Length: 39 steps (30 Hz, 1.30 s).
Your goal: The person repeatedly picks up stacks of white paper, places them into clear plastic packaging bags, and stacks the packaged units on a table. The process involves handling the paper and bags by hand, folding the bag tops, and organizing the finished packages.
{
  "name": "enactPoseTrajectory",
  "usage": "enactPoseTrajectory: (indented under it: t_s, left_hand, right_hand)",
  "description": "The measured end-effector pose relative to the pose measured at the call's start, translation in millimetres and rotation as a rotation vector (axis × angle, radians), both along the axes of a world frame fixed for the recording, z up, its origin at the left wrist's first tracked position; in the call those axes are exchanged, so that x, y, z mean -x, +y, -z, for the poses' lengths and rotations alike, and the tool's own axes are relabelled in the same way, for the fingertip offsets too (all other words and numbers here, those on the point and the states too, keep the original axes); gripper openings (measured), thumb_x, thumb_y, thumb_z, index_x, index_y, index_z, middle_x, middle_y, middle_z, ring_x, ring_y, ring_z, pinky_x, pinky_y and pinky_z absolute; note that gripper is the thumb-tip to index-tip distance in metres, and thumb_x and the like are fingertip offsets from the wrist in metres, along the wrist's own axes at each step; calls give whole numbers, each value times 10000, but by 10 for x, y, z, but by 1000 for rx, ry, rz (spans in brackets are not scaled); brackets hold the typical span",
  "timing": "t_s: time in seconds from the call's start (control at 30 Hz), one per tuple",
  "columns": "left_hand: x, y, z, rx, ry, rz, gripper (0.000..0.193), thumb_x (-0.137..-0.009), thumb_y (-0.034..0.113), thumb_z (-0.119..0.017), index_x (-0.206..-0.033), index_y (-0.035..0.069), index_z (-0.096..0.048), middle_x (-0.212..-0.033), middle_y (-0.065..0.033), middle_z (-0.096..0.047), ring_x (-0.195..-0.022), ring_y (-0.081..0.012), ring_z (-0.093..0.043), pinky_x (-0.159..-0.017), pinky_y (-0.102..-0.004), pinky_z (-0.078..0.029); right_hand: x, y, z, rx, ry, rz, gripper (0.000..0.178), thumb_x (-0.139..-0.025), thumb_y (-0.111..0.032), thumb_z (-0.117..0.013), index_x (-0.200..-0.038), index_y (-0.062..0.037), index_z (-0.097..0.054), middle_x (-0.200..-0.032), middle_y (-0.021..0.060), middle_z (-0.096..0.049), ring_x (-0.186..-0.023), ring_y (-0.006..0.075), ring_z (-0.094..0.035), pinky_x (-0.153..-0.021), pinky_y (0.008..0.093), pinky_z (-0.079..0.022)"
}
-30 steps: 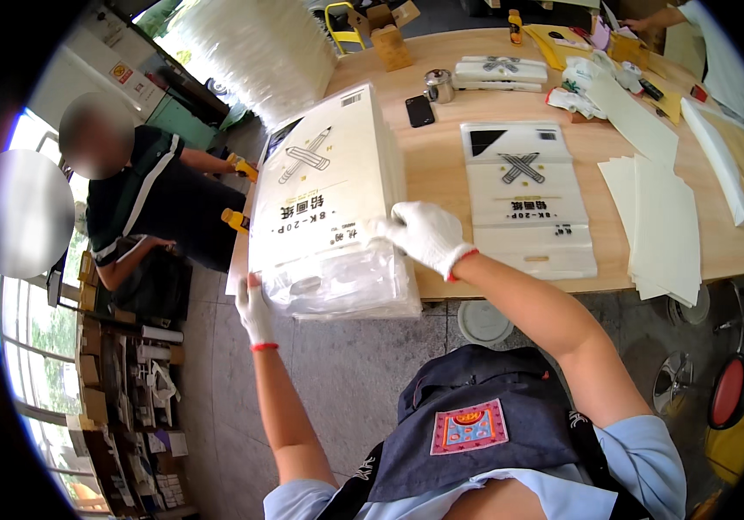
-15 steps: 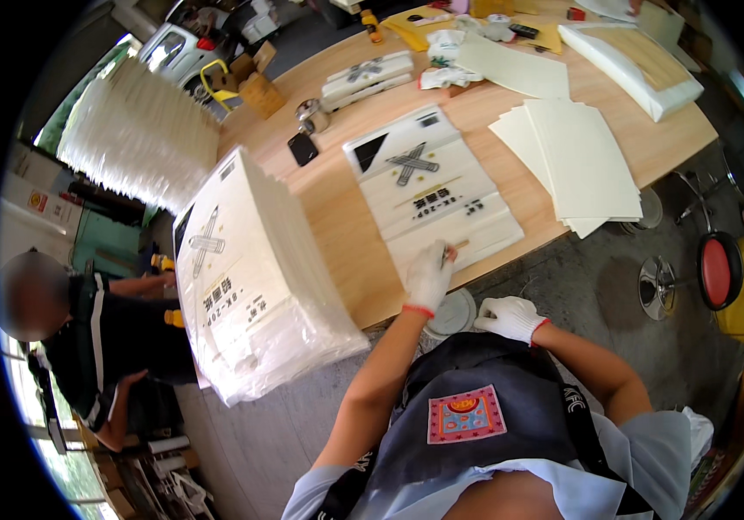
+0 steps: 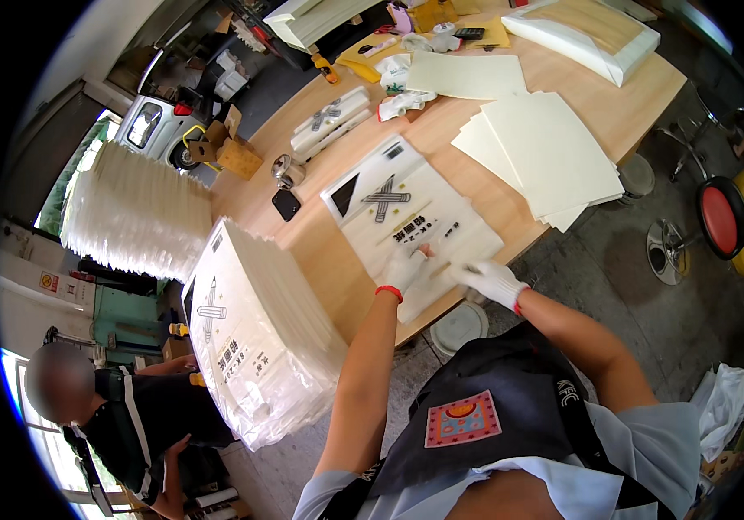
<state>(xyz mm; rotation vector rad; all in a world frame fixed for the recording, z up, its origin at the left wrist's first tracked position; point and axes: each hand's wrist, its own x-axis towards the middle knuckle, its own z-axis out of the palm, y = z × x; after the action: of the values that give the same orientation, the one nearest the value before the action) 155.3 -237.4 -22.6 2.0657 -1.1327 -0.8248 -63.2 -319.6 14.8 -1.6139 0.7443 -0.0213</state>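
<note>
A flat white printed plastic bag lies on the wooden table in front of me. My left hand in a white glove rests flat on the bag's near end. My right hand, also gloved, touches the bag's near edge just to the right. Neither hand is closed around anything. A large wrapped bundle of white bags stands on the table's left end, apart from both hands.
Stacks of cream sheets lie right of the bag. A phone, a tape roll and small packs sit further back. A person in black crouches at lower left. Red stool at right.
My view has swung right from the big bundle to the flat bag. Both hands left the bundle; the left, then the right, came down onto the flat bag's near end.
</note>
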Motion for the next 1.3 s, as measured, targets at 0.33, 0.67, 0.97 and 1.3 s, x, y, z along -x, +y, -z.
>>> enactPoseTrajectory:
  t_s: [0.33,0.67,0.97,1.3]
  left_hand:
    - [-700,111,-600,1070,1153,-220,177,-914,106,-510,-1075,73,-575,-919,-89,-670,-762,-160,-622,-667,-299,-493]
    - [1038,-130,-1336,603,-129,99,190,-846,-27,-545,-989,65,-630,-858,-44,-647,-710,-124,-572,-622,-258,-463]
    - [1144,117,-893,442,-129,14,167,-865,49,-580,-1024,72,-625,-906,-145,-664,-678,-174,-634,-574,-290,-483]
    - [991,-384,-351,260,496,116,312,-876,-36,-410,-1095,33,-621,-860,-15,-612,-577,-64,-491,-505,-196,-402]
  right_hand:
    - [-519,-461,538,391,125,-109,505,-896,-506,-459,-819,-36,-628,-739,70,-652,-618,168,-606,-615,327,-480]
    - [-690,-138,-611,619,-127,-76,408,-916,-380,-476,-1066,-33,-632,-1002,93,-658,-997,213,-603,-839,352,-462]
    - [-226,-458,-221,493,270,-342,439,-812,-421,-594,-1119,-107,-585,-1099,184,-590,-1026,310,-562,-781,424,-490]
    - [757,-1598,499,1327,416,73,184,-809,-250,-579,-838,-69,-590,-798,140,-633,-724,288,-640,-578,416,-511]
